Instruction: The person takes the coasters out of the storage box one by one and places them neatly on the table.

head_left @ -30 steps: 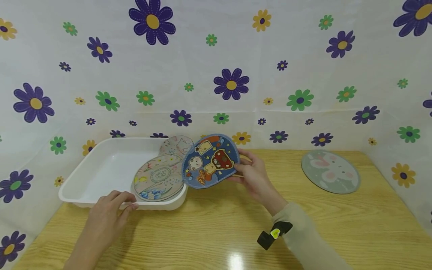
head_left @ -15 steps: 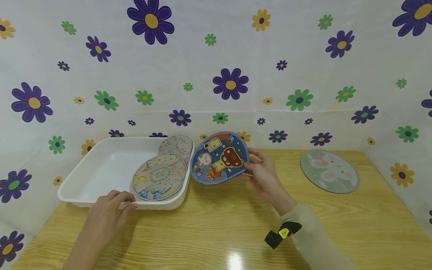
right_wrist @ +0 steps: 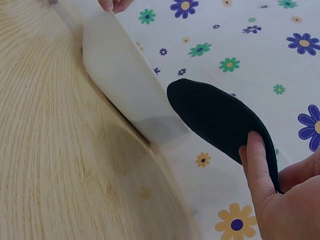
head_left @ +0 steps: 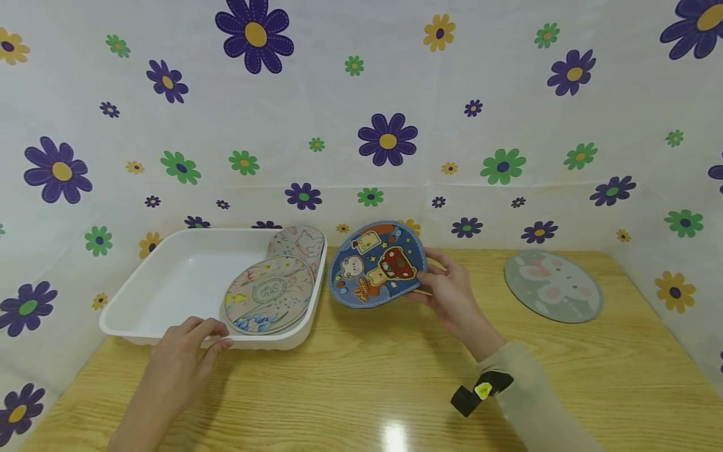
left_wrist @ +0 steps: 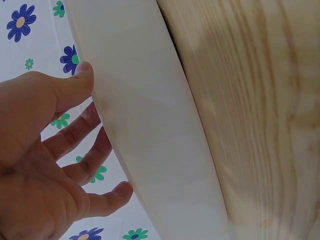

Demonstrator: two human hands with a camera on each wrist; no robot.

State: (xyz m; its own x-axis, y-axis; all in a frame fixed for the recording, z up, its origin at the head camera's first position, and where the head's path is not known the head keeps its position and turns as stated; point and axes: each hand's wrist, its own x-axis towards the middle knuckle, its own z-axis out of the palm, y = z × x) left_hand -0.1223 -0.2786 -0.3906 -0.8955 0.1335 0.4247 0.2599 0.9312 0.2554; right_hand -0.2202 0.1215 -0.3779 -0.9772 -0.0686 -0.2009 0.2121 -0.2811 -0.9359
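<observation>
- My right grip (head_left: 450,301) is pinched on the blue cartoon mat (head_left: 378,263) by its right edge, thumb on the printed face, fingers against the dark underside.
- That mat is tilted above the desk (head_left: 350,383), just beside the right rim of the white tray (head_left: 183,285); whether they touch, I cannot tell.
- With only one edge pinched, I judge the far side could sag or swing, and a loose thumb would let it drop.
- If I swung it left, its lower edge might catch the tray's rim.
- My left grip (head_left: 183,358) holds the tray's near rim between thumb and fingers; a hard pull there could drag the tray and slide its contents.
- In the tray's right part lies a pink floral mat (head_left: 271,295), overlapping a pink animal-print mat (head_left: 305,242) that rises above the back rim. Whether more lie beneath, I cannot tell.
- That leaning one looks the likeliest to slip if knocked.
- Outside, the gray-green rabbit mat (head_left: 553,285) lies on the desk, well apart to the right.
</observation>
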